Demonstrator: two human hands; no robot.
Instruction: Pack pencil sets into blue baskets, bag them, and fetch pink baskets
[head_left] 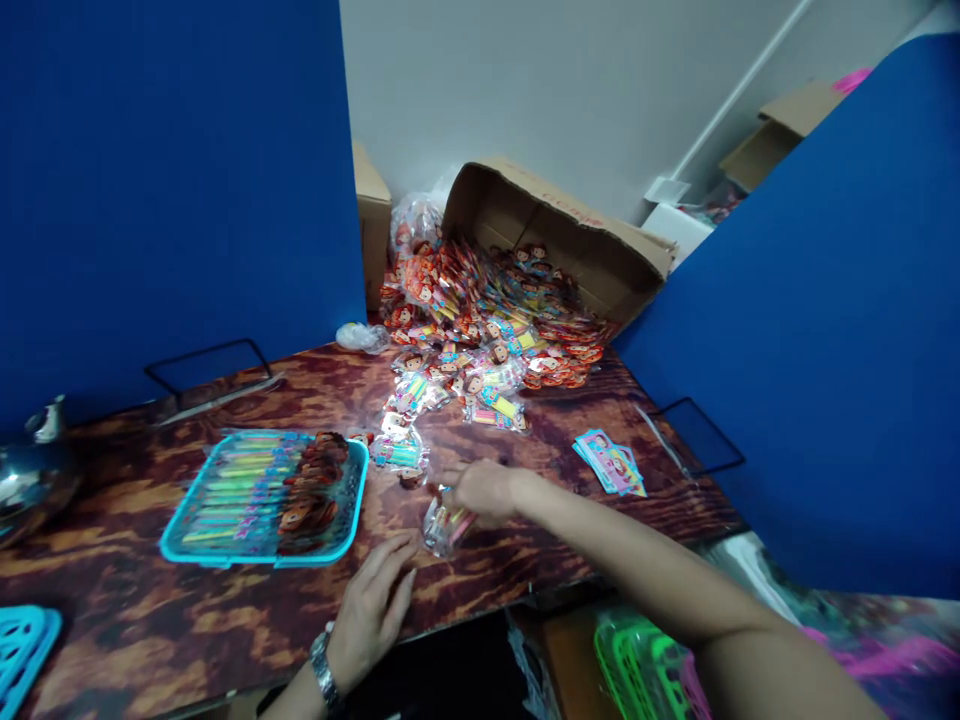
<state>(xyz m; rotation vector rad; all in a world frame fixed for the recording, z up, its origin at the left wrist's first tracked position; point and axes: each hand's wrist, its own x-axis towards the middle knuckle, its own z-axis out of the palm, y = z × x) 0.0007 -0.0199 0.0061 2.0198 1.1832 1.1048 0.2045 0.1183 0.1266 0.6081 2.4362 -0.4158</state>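
Note:
My right hand point(484, 490) reaches across the wood-patterned table with its fingers bent down over a small clear plastic packet point(442, 528) with pink and yellow sticks inside. Wearing a metal-band watch, my left hand point(375, 598) hovers at or rests on the table's near edge, its fingers apart and holding nothing. Left of it stands a turquoise basket point(358, 520) filled with a row of similar packets point(255, 490), doll-head ends to the right. Loose packets point(401, 452) lie just beyond my right hand.
A tipped cardboard box point(615, 265) spills a heap of doll packets point(495, 300) at the back. Printed cards point(609, 462) lie at right. Blue partitions point(172, 180) flank the table. Another turquoise basket point(26, 640) sits at lower left, green baskets point(637, 660) below the table.

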